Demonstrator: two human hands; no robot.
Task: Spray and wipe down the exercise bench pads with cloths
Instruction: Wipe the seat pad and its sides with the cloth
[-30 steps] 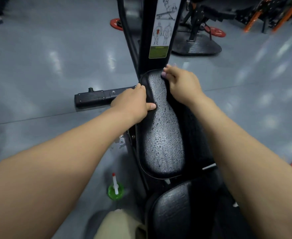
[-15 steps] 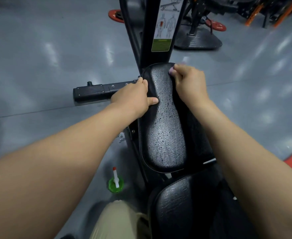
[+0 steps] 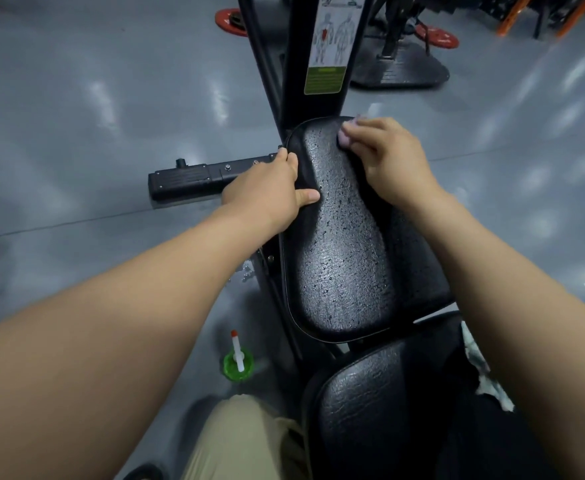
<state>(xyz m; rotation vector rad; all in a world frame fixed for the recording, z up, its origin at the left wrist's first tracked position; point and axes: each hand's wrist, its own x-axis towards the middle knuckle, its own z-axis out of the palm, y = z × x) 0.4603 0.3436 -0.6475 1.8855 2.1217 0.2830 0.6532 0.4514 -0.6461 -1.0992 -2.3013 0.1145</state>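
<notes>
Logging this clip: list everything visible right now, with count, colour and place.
upper pad: one, black, droplet-speckled, centre
lower pad: one, black, nearer the camera
pink cloth: one, pale pink, at upper pad's far end
second cloth: one, whitish, right of lower pad
spray bottle: one, green, white nozzle, on grey floor, left
weight plates: two, red, far floor
sticker: one, white-green, on black upright
trouser leg: khaki, bottom
left hand: grips upper pad's left edge
right hand: holds pink cloth

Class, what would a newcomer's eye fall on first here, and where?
The black bench pad, speckled with droplets, fills the centre. The left hand grips its left edge; the right hand holds a pale cloth at its far end. A green spray bottle stands on the floor below left.
</notes>
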